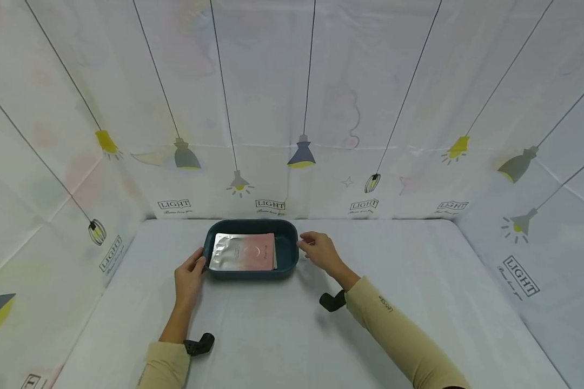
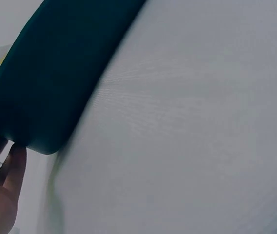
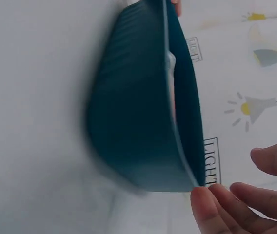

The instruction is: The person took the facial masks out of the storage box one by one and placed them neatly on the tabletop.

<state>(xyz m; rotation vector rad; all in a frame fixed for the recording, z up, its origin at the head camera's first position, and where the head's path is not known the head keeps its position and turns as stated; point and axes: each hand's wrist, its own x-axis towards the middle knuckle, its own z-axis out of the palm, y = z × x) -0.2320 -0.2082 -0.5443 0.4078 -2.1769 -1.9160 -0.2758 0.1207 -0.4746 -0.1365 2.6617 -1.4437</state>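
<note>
A dark teal rectangular bin (image 1: 253,275) with rounded corners is near the far edge of the table. Inside lies a flat, silver-and-pink foil sachet (image 1: 245,252), with the pale edge of another beneath its right side. At the bin's left end is my left hand (image 1: 188,278), its fingertips and thumb against the outer wall, as the left wrist view shows too. On the opposite end, my right hand (image 1: 320,251) has its fingertips (image 3: 204,204) right at the rim, while its thumb (image 3: 275,160) stands apart from the bin. The right wrist view shows the bin side-on.
A white cloth covers the table (image 1: 394,335). Behind and on both sides hang white curtains (image 1: 272,81) printed with lamps. Each wrist wears a small black camera mount, one on the left wrist (image 1: 200,344) and one on the right (image 1: 333,301).
</note>
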